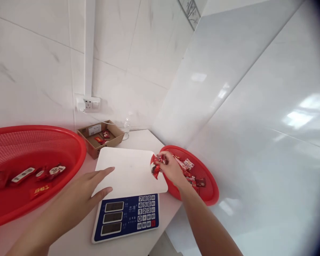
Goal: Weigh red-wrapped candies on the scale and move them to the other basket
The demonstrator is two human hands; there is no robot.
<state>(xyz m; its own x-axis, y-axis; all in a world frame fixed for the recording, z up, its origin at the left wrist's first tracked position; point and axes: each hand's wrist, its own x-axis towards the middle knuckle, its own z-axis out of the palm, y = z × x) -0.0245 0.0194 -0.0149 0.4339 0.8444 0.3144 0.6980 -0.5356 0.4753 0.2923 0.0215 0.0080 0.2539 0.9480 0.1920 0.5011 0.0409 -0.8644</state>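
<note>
Pinched in my right hand [172, 169] is a small bunch of red wrapped candies [155, 166], held above the right edge of the white weighing plate. That plate [130, 174] belongs to a digital scale [126, 218] with a blue keypad panel; its three displays look blank. My left hand [96, 186] is over the plate's left side, fingers stretched apart, holding nothing. Just beyond my right hand stands a red plastic basket [210, 177] with several wrapped candies [190, 174] in it, partly hidden by my forearm.
At the left, a larger red basket [80, 149] holds several packets. Behind the scale sits a cardboard box [93, 149] with a few red packets, and a clear plastic bottle [127, 126] beside it. A wall socket [88, 104] is above. Tiled walls border the white table [141, 137].
</note>
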